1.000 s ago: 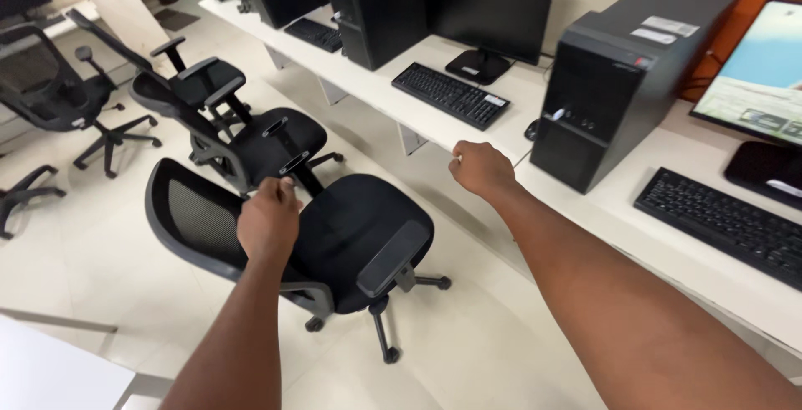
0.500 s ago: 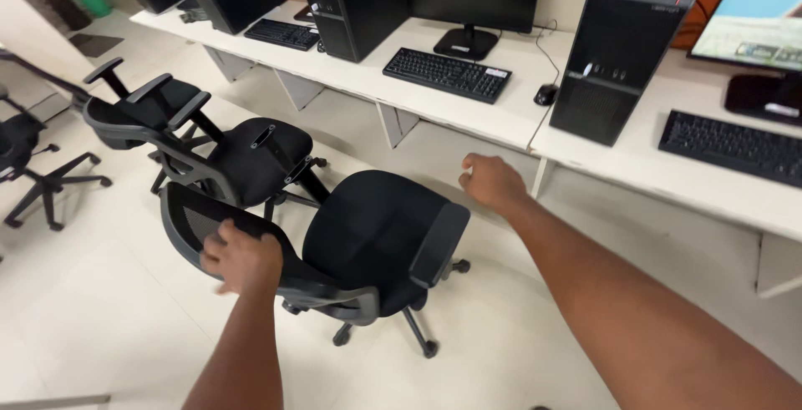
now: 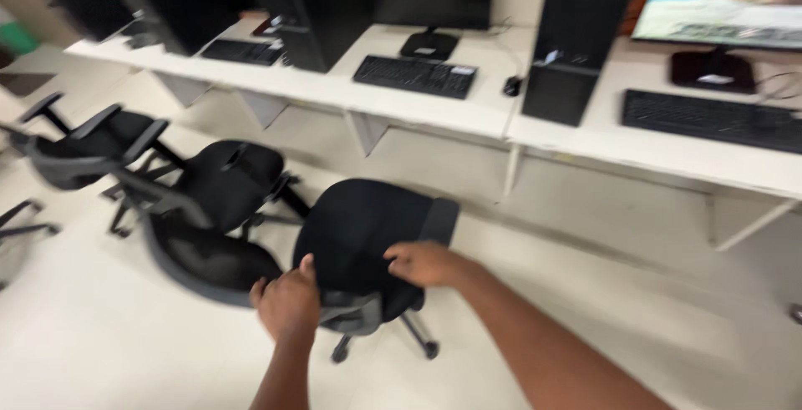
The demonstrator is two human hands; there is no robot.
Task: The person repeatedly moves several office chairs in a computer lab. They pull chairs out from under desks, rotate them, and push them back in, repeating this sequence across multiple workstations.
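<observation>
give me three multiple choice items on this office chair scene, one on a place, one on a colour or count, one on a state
1. Where does the right hand rest?
A. on the seat of the nearest office chair
B. on a keyboard
C. on the floor

2. What colour is that chair's seat?
A. red
B. black
C. white

3. What state is the monitor at the far right in?
A. lying face down
B. dark, switched off
C. lit, showing a picture

Answers:
1. A, its fingers lie on the seat cushion, while the left hand is at the armrest near the backrest.
2. B, the cushion is plainly black.
3. C, the screen glows with a bright image above the white desk.
</observation>
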